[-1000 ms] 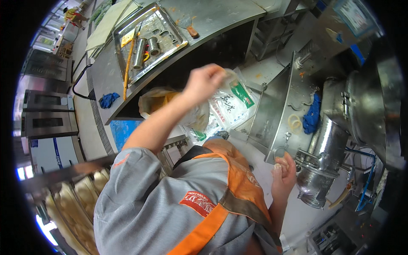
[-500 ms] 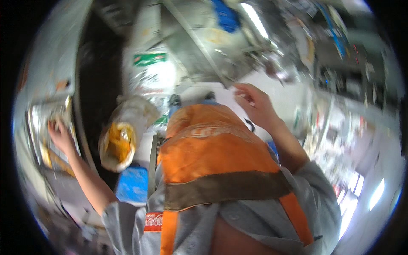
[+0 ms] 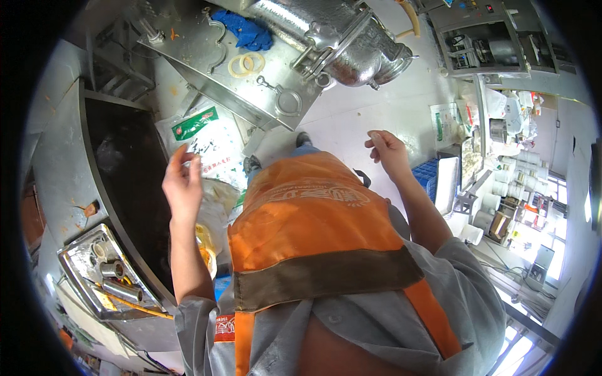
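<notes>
My left hand (image 3: pixel 183 183) is raised at my left side, over a white plastic bag (image 3: pixel 216 150) with a green band. Its thumb and bent fingers stand apart, and I see nothing between them. On the right, my right hand (image 3: pixel 390 152) hovers above the pale floor with loosely curled fingers and nothing visible in it. A metal tray (image 3: pixel 73 258) lies at the left with steel tube fittings (image 3: pixel 122 290) and a yellow rod or hose (image 3: pixel 135 306) in it. An orange apron (image 3: pixel 313 219) covers my front.
Ahead stands a steel table (image 3: pixel 207 66) with a blue cloth (image 3: pixel 246 29), two pale rings (image 3: pixel 246 64) and a metal clamp (image 3: pixel 285 99). A large steel pipe housing (image 3: pixel 360 53) juts out beside it. A dark-topped trough (image 3: pixel 128 169) is at my left, a blue crate (image 3: pixel 426 177) at right.
My left hand has left the metal tray and moved up and right, over the plastic bag. The view has turned, bringing the steel table and pipe housing into clearer sight.
</notes>
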A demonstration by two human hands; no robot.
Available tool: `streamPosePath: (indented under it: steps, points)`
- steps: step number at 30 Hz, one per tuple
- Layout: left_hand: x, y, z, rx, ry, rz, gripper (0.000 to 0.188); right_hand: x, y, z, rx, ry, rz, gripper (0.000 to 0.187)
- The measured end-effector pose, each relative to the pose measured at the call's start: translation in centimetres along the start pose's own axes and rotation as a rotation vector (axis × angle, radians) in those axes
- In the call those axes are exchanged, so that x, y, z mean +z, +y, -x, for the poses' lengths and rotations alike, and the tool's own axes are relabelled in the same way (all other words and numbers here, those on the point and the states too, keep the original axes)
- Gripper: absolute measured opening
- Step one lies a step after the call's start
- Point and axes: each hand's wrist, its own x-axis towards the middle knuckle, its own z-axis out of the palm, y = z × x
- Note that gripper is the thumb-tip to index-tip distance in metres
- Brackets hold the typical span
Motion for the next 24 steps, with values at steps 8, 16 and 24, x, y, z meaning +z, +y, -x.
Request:
streamPosePath:
  steps: [8, 16, 24]
  points:
    - [8.8, 9.1, -1.3, 0.097, -0.101, -0.178, 0.044, -5.6, 4.5, -4.2, 0.05, 0.03, -0.146, 0.029]
    - [19.6, 19.0, -0.4, 0.112, -0.072, -0.231, 0.043, -14.4, 9.6, -13.1, -0.038, -0.031, -0.209, 0.027]
    - [31.1, 29.5, -3.0, 0.397, -0.194, -0.377, 0.048, -20.0, 14.0, -18.8, -0.14, -0.153, -0.251, 0.023]
